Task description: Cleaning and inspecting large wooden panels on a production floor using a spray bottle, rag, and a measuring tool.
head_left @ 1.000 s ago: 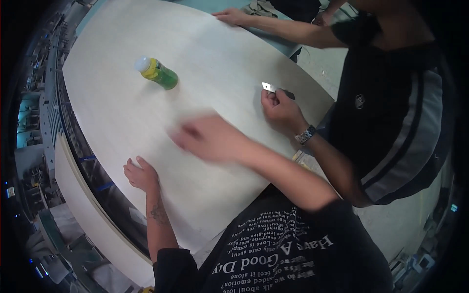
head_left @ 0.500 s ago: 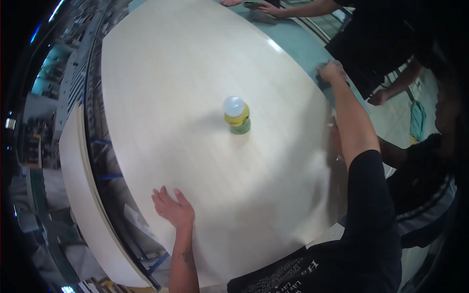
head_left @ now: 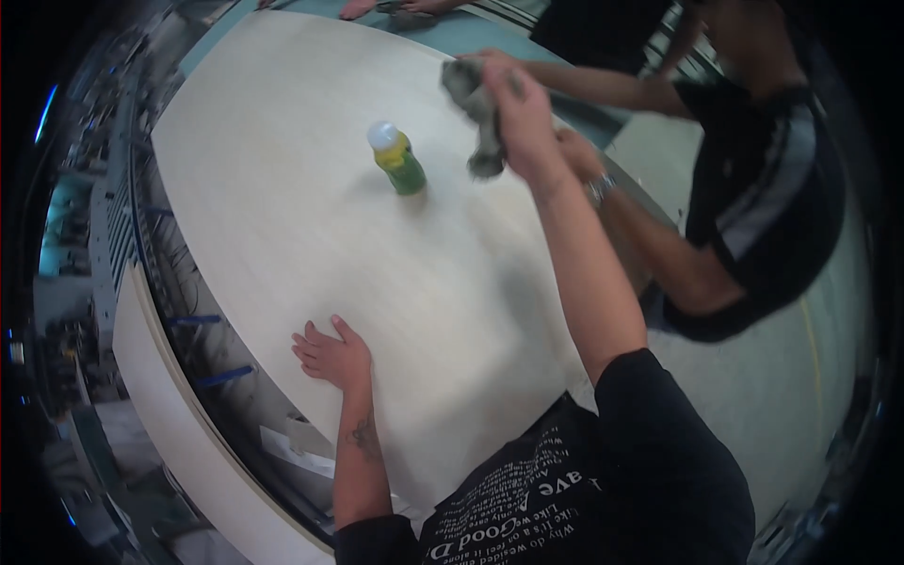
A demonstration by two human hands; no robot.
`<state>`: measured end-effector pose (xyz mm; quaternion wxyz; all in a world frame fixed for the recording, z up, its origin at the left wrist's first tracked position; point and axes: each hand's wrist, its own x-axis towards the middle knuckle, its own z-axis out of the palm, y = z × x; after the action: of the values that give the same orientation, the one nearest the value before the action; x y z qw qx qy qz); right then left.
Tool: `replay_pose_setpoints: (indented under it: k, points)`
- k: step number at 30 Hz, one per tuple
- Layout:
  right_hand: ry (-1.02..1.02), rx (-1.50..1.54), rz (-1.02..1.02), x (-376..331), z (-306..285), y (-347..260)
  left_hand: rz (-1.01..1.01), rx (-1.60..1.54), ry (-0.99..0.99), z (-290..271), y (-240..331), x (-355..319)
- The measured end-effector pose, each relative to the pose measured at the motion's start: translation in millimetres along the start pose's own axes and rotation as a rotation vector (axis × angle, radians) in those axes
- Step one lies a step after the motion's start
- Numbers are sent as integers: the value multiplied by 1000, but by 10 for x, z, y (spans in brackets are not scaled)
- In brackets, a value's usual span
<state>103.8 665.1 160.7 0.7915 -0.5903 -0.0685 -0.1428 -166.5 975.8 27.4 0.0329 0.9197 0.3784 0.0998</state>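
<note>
Apparent step: right hand (head_left: 524,121) held grey rag (head_left: 481,113) over panel (head_left: 282,217) | left hand (head_left: 337,360) was spread, unloaded | next move likely required lowering

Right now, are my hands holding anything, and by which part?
Your right hand grips a bunched gray cloth along its right side; your left hand holds nothing, resting open on the pale board.

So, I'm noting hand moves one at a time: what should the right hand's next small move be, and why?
Probably lower the crumpled grey cloth onto the pale, flat board: the bare right hand grips the cloth, seemingly raised, the bare left hand lies open on the board, and the green-and-yellow bottle with a white cap stands to the cloth's left.
</note>
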Motion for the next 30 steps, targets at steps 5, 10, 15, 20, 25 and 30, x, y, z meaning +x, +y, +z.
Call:
replay_pose_setpoints:
  k: [5, 10, 15, 20, 25, 30]
  points:
    - [-33, 356, 536, -2685, -536, -362, 315, -478, -97, -69, 249, -59]
    - [234, 1088, 637, -3682, -792, -641, 562, -970, -80, -272, 1530, 528]
    - [222, 1157, 518, -3655, -521, -700, 749, -1013, -134, -359, 2250, 1174]
    - [345, 1072, 564, -3806, -786, -645, 833, -848, -236, -434, 2003, 625]
    - [400, 988, 537, -3703, -1306, -663, 1253, -496, -848, -1135, 1407, -576]
    - [236, 701, 508, -3525, -1392, -746, 1281, -57, -1077, -1747, 1432, -1167]
